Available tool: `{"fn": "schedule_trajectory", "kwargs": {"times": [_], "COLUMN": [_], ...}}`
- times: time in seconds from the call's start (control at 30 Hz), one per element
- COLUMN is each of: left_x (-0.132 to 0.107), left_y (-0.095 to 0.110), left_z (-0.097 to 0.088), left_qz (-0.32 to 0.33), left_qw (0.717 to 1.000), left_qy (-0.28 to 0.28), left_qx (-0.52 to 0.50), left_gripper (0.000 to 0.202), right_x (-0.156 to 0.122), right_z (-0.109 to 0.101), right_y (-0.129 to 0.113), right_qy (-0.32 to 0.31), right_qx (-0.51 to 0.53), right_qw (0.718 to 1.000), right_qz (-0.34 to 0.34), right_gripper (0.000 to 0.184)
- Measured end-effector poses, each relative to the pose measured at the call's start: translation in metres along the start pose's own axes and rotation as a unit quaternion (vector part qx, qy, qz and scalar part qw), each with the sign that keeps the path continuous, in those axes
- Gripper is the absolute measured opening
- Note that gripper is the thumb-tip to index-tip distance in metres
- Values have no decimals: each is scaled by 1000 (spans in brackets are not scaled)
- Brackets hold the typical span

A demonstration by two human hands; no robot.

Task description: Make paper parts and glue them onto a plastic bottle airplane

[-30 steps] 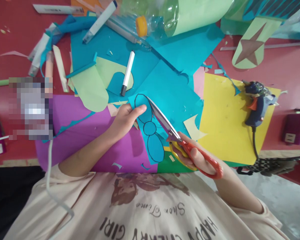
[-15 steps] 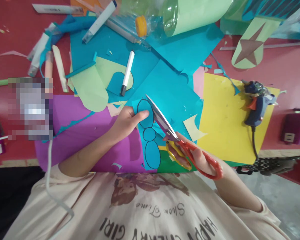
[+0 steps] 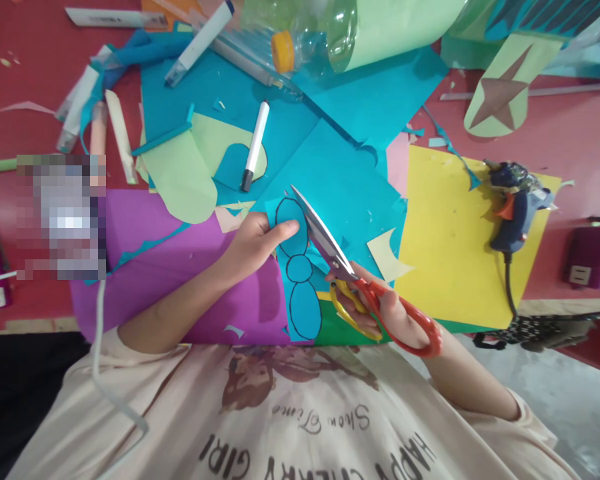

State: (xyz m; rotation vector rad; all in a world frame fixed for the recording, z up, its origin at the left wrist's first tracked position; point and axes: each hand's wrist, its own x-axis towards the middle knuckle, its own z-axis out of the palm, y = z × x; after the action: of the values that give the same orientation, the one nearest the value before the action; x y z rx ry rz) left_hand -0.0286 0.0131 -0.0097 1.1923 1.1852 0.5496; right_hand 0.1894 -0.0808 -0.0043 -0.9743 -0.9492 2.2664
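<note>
Left hand (image 3: 260,243): thumb laid flat on the upper oval, pinching the blue paper strip at its top end; the other fingers are mostly hidden, their exact spread cannot be told.
Blue paper strip (image 3: 305,313): held in front of the torso, over the right edge of the purple sheet (image 3: 240,313); bears two large black-outlined ovals with a small round one between.
Right hand (image 3: 403,321): closed about the handles of the scissors (image 3: 327,245), thumb at the red loop, fingers curled at the yellow one.
Blades: slant up and to the left, just beside the strip's right edge; contact cannot be confirmed.
Marker (image 3: 256,143): white, black-capped, beyond the left hand.
Glue gun (image 3: 515,223): on the yellow sheet (image 3: 445,227), at right.
Plastic bottle (image 3: 343,30): on its side at the far edge of view, partly wrapped in pale green paper (image 3: 400,27).
</note>
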Motion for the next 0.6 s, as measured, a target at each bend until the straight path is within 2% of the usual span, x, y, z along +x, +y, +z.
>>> {"fn": "schedule_trajectory", "kwargs": {"times": [0.4,0.6], "left_x": [2,4], "left_y": [-9,-12], "left_z": [-2,-1], "left_qz": [-23,-15], "left_qw": [1000,999], "left_qy": [5,46], "left_qx": [-19,-24], "left_gripper": [48,42], "right_x": [-3,-3], "right_z": [-2,0], "right_y": [-3,-8], "right_qy": [7,23], "right_qx": [-5,-24], "right_qw": [1000,999], "right_qz": [-1,27], "right_gripper": [64,68]}}
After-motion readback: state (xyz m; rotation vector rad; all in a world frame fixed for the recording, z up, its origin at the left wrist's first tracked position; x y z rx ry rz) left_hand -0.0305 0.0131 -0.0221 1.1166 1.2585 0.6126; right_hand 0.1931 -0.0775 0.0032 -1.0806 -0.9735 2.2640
